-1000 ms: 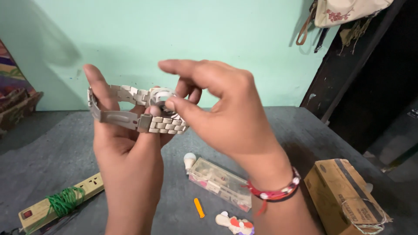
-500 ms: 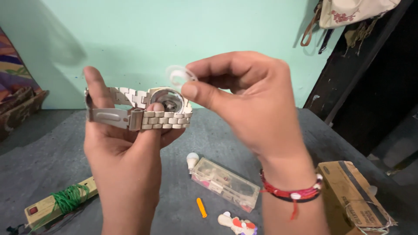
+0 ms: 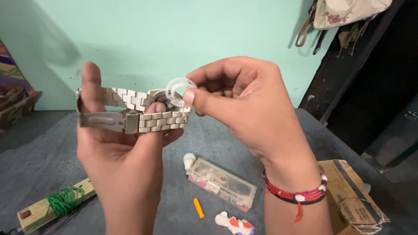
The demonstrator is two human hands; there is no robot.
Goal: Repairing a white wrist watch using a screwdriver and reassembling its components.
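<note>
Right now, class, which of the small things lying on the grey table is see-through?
The clear plastic box, lying between the small white bulb and the orange stick. You can see its contents through the lid; the cardboard box is opaque.

My left hand (image 3: 124, 148): bare, no ring, no band, no sleeve on the forearm. My right hand (image 3: 248, 109): bare, no ring. My right wrist: a stack of thread bracelets (image 3: 296, 193), red and dark strands wound together, set with small white beads, one loose red end hanging below. Nails short, unpainted.
</note>
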